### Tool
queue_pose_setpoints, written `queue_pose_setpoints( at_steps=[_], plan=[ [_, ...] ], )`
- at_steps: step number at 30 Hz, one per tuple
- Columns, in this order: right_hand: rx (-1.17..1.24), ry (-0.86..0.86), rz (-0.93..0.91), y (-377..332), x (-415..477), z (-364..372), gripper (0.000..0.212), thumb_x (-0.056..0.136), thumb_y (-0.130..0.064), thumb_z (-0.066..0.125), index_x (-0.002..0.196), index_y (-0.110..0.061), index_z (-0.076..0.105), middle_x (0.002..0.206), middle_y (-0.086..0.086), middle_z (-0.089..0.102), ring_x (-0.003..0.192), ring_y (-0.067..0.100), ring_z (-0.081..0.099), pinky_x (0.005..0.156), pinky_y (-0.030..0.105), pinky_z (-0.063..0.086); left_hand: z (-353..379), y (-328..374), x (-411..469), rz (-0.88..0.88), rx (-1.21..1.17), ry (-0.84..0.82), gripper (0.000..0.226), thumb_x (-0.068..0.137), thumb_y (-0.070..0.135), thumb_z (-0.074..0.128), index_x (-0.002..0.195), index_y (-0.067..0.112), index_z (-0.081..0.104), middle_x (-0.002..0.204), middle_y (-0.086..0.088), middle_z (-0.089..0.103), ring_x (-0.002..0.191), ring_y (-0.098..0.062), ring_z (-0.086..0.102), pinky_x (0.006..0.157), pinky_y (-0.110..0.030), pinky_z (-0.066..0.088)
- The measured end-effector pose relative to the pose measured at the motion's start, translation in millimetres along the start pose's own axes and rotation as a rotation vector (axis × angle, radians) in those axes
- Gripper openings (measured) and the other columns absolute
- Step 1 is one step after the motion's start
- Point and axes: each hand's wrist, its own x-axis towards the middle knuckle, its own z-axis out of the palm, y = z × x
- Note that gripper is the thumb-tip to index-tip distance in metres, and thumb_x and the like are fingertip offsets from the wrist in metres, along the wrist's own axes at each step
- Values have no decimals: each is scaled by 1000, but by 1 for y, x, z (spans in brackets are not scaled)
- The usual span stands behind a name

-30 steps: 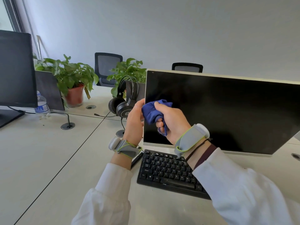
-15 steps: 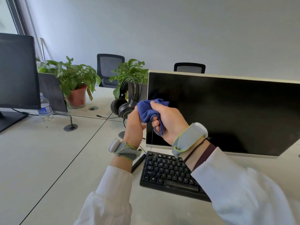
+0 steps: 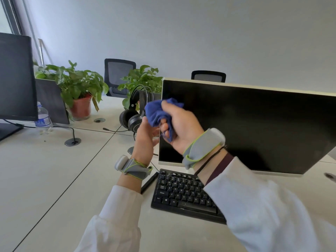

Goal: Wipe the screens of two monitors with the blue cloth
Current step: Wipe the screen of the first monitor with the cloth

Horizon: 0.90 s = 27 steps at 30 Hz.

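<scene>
Obs., head view.

**Hands / cloth:**
- The right hand (image 3: 183, 124) has its fingers (image 3: 164, 126) curled tight round the bunched blue cloth (image 3: 157, 112).
- The cloth is held up in the air in front of the upper left corner of the near monitor (image 3: 254, 124). Whether it touches the screen cannot be told.
- The left hand (image 3: 145, 140) is raised just below the cloth, at the monitor's left edge, with its back to the camera. Its fingers are mostly hidden, so its grip cannot be told.
- Both wrists carry grey bands edged in green.
- The second monitor (image 3: 15, 75) stands well apart at far left. Both screens are dark.

**Writing:**
- The keyboard (image 3: 181, 195) is black with white key legends that are too small to read with confidence.
- The water bottle (image 3: 42, 117) has a blue label whose print is not legible.

**Surface:**
- The table (image 3: 45, 170) is pale off-white, made of joined sections with dark seam lines.
- A round cable grommet (image 3: 72, 142) has a cable running out of it.
- The keyboard lies just in front of the near monitor.
- A black headset (image 3: 133, 115) hangs on a stand left of that monitor.
- Behind it are two leafy plants (image 3: 72, 82), the left one in a red pot (image 3: 81, 108).

**Room:**
- The wall (image 3: 200, 33) is plain and pale grey.
- Two black mesh-back chairs (image 3: 119, 73) stand across the table.
- A window frame is at the upper left.
</scene>
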Motion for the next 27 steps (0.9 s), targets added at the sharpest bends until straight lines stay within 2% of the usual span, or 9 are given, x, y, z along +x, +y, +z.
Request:
queue_pose_setpoints(
  at_steps=[3,5,9,11,14,19,21,24,27],
  plan=[
    [-28,25,35,22,3,-9,29,96,-30,63,77,-9,57,50,2,48,37,9,45,34,16,35,-5,-1,4,-9,-174,-37,43,109,33,21,105,13,58,72,5,72,66,-5,68,65,-22,55],
    [-38,22,20,20,3,-8,28,96,-29,63,78,-8,57,50,3,48,37,10,46,34,16,35,-5,0,4,-37,-179,-68,45,108,38,20,111,14,58,78,4,74,71,-6,69,69,-26,56],
    [-17,-20,-89,-14,-2,3,33,97,-30,61,71,-10,55,43,1,48,33,9,44,34,15,33,-6,-2,4,31,29,-89,53,109,38,13,102,31,66,85,14,73,79,-6,62,78,-35,42],
    [57,-84,-90,-36,-6,10,36,98,-33,58,68,-14,52,45,-3,48,32,6,43,33,14,32,-8,-2,4,10,97,-146,64,106,48,7,120,31,67,101,6,71,83,-11,55,77,-34,40],
    [100,-126,-72,-47,-10,13,41,99,-38,54,66,-15,49,46,-5,47,32,3,40,33,13,30,-10,-1,5,-10,119,-168,67,105,47,6,139,14,53,100,3,67,75,-8,52,71,-29,40],
    [13,-1,-43,-1,0,-3,40,97,-37,59,66,-11,52,45,1,45,31,7,40,34,13,30,-10,-6,4,53,46,-95,53,103,51,21,101,29,69,84,12,71,81,-10,60,84,-35,42],
    [-11,69,-14,26,7,-14,37,95,-35,62,70,-10,54,49,3,46,33,8,42,34,14,30,-14,-7,5,47,-10,-69,55,93,56,30,112,20,67,97,0,73,91,-18,62,87,-38,44],
    [-40,136,19,57,11,-28,32,95,-32,63,76,-7,56,50,4,49,35,10,44,35,15,31,-15,-5,3,84,-2,-172,69,98,52,25,139,3,50,127,-19,64,112,-29,64,93,-38,50],
    [-77,159,5,61,13,-31,29,95,-32,63,81,-7,57,52,5,51,36,11,46,36,17,33,-10,-4,1,111,15,-204,64,103,46,21,138,2,50,117,-13,70,107,-25,68,91,-32,52]
  ],
)
